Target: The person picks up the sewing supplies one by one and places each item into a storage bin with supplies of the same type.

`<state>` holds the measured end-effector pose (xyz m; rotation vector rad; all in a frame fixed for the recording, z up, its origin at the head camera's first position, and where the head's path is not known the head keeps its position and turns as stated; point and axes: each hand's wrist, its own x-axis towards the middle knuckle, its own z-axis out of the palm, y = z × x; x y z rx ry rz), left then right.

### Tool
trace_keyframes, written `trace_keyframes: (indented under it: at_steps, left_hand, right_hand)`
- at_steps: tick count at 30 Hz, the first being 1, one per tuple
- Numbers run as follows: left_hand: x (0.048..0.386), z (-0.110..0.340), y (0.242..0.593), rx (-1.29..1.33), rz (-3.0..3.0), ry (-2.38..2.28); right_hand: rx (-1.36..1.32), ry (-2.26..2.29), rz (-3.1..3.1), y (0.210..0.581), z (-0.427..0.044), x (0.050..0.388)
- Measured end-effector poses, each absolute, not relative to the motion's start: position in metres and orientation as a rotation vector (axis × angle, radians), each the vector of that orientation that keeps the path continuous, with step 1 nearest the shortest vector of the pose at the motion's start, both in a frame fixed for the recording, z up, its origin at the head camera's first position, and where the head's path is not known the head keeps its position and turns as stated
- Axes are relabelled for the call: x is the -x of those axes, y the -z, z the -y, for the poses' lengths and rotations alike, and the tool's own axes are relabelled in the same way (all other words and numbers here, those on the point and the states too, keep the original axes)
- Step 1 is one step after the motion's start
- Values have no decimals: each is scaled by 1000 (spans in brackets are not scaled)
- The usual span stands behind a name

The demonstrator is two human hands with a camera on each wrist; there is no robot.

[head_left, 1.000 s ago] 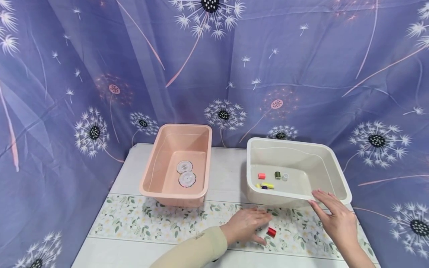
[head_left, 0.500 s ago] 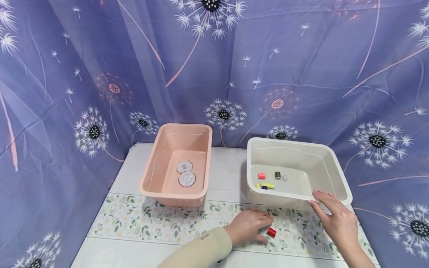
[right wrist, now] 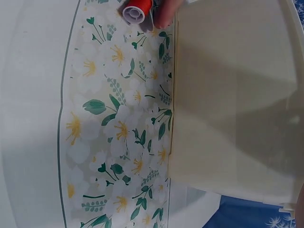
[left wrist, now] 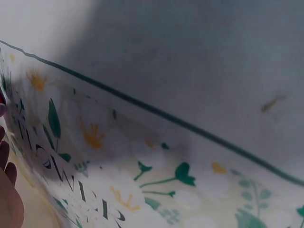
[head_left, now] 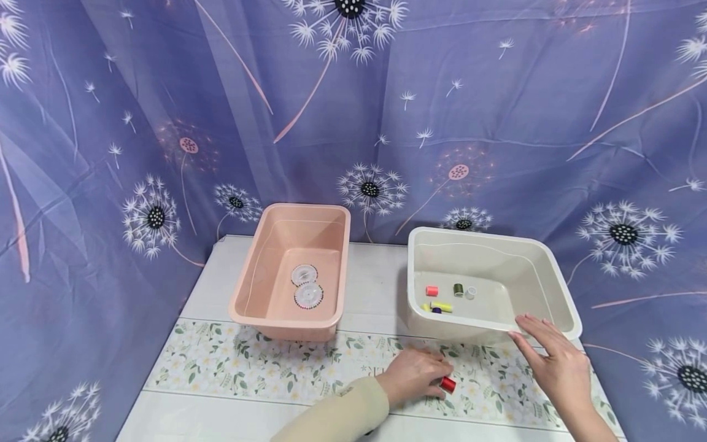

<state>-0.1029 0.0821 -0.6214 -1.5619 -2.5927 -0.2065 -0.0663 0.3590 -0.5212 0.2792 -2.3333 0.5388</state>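
Note:
In the head view, a red spool of thread (head_left: 448, 385) lies on its side on the flower-printed strip of the table. My left hand (head_left: 415, 373) reaches it from the left, thumb and fingertips pinching its near end. The right wrist view shows the spool's white end (right wrist: 135, 14) with a fingertip (right wrist: 165, 13) beside it. At the front rim of the cream bin (head_left: 486, 325), my right hand (head_left: 555, 362) rests with fingers extended over the edge and thumb outside. Several spools lie in that bin, including a coral one (head_left: 432, 291) and a dark green one (head_left: 458, 290).
Left of the cream bin stands a pink bin (head_left: 293, 322) holding two round pin wheels (head_left: 308, 295). A purple dandelion-print curtain (head_left: 320, 123) hangs behind and beside the white table (head_left: 182, 417).
My left hand has moved slightly right, and its thumb and fingers have closed in on the red spool. The right hand has stayed at the bin's rim.

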Motion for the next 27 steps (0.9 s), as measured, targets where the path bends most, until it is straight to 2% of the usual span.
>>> trace_keyframes:
  at_steps: [14,27]
  left_hand:
    - [103,-90,633,1592,2501,242]
    - [101,-88,629,1598,2497,227]
  right_hand:
    - [-271,-537,2334,520,-358,65]
    - [-269,-544,2334,521,-359,66]
